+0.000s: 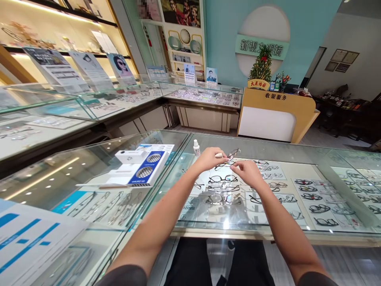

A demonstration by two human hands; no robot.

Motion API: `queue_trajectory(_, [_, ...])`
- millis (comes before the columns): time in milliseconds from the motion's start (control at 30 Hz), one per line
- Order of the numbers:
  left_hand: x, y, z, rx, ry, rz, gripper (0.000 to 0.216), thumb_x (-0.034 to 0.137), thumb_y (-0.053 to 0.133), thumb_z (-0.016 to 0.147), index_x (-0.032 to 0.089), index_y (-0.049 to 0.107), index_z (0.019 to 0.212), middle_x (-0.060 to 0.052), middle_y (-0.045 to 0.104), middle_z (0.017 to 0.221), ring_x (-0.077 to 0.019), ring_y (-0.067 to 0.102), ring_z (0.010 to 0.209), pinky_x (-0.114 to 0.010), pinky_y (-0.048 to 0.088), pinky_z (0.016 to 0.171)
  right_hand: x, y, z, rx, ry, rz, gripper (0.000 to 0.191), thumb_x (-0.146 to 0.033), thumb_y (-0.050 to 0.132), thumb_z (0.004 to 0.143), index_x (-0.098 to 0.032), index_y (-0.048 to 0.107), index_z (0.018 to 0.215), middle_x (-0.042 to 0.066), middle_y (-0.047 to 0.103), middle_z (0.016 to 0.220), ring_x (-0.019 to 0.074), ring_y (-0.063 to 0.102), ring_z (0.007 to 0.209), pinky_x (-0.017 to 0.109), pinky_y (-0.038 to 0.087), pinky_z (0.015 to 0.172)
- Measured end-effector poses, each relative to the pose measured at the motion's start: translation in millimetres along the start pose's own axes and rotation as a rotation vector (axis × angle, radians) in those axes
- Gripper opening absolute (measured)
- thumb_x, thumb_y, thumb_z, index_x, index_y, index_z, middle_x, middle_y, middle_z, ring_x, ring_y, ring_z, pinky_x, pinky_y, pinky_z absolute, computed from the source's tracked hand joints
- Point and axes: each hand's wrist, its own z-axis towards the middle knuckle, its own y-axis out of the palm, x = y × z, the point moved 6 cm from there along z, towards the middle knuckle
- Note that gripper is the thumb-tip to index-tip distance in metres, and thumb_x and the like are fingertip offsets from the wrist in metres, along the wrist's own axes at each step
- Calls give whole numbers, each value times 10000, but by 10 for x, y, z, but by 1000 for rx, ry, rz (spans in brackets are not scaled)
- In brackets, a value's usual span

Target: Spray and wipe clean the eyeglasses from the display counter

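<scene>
two hands work close together over a glass counter (276,150): the right hand (248,172) pinches the frame of a pair of glasses (231,156), the left hand (210,158) grips it just beyond. a small bottle (196,147) stands beside the left hand, boxes (149,169) further left.

a thin, dark-rimmed pair of glasses (229,157) with clear lenses sits tilted just above the glass countertop (268,149), near its far edge, held between the left hand (210,158) and right hand (247,171).
</scene>
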Motion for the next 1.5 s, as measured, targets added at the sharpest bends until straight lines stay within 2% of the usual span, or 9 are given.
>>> queue_trajectory(167, [-23,70,-42,251,64,-690,367,549,841,768,189,778,741,-80,766,915,-228,697,865,-348,537,812,113,-31,55,201,-15,491,480,-606,607,947,-176,810,1015,-54,385,613,146,382,591,294,318,611])
queue_trajectory(367, [-21,224,-26,296,54,-809,458,624,876,719,181,777,773,-107,777,1024,-248,705,977,-384,555,899,99,-40,39,280,-55,800,475,-676,702,846,-205,762,848,-71,325,582,130,290,586,307,280,612])
queue_trajectory(533, [43,264,-64,198,70,-863,506,592,929,674,201,816,974,-89,803,1033,-244,721,964,-375,591,848,131,-85,53,286,-48,883,454,-664,736,811,-210,748,812,-78,321,562,129,277,580,306,271,605])
queue_trajectory(700, [21,259,-84,215,78,-849,471,555,922,711,201,824,1006,-95,801,1069,-231,720,968,-375,603,874,179,-165,19,353,-39,801,389,-591,688,851,-208,747,815,-73,372,562,133,323,569,310,306,615])
queue_trajectory(867, [-35,251,-44,247,105,-824,442,548,886,751,195,822,1010,-107,793,1082,-238,724,990,-391,623,888,329,-417,-82,680,26,367,321,-461,572,973,-210,754,888,-54,528,555,147,456,559,359,396,782])
queue_trajectory(967, [-51,256,-25,232,123,-822,428,537,888,748,195,826,998,-107,789,1069,-234,724,989,-395,629,908,402,-497,-104,824,46,183,320,-414,503,1041,-211,744,986,7,706,688,181,582,645,390,403,870])
queue_trajectory(1067, [-49,262,-22,215,138,-818,433,532,895,745,194,823,1005,-110,791,1069,-233,729,990,-405,631,933,408,-496,-104,921,-14,147,285,-406,492,1055,-207,686,1120,97,809,973,245,689,894,415,433,934])
queue_trajectory(1267, [13,329,-53,181,150,-814,430,542,873,779,192,825,1023,-126,794,1100,-247,734,1013,-418,638,932,337,-403,-115,1001,-102,148,547,-611,696,929,-220,540,1278,190,698,1319,339,618,1238,521,463,1089])
queue_trajectory(1500, [64,392,-97,150,141,-794,392,507,875,793,201,818,1032,-126,781,1139,-255,734,1066,-403,636,946,255,-296,-86,979,-95,38,668,-593,701,917,-203,445,1395,247,553,1481,378,519,1409,586,415,1156])
